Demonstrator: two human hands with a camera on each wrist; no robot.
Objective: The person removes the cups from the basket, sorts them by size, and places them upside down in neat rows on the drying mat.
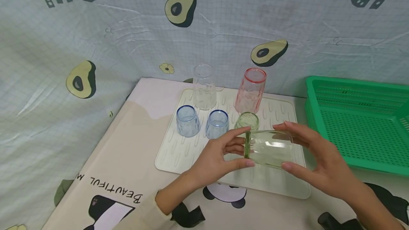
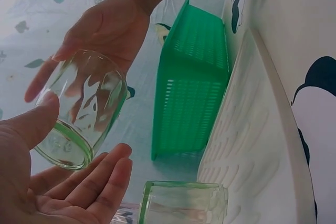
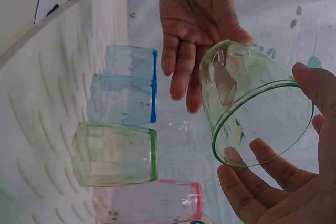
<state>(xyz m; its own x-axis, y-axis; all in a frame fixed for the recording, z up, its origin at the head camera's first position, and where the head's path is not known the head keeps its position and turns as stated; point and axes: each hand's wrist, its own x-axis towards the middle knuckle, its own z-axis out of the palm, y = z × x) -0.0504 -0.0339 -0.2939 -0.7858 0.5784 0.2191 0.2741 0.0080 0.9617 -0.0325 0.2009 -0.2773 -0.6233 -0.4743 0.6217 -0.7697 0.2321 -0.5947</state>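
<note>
A green-tinted glass [image 1: 270,149] lies on its side in the air just above the white drying mat [image 1: 174,153], held between both hands. My left hand [image 1: 248,147] grips its thick base end between thumb and forefinger. My right hand [image 1: 282,147] grips the mouth end, fingers over the top and thumb underneath. In the right wrist view the open mouth of the glass [image 3: 247,98] faces my right palm. A second green glass [image 1: 247,120] stands upside down on the mat just behind the held one.
Standing on the mat are two small blue glasses [image 1: 187,120] [image 1: 217,123], a tall clear glass [image 1: 204,86] and a tall pink glass [image 1: 250,89]. A green plastic basket [image 1: 361,123] sits at the right. An avocado-print cloth hangs behind the table.
</note>
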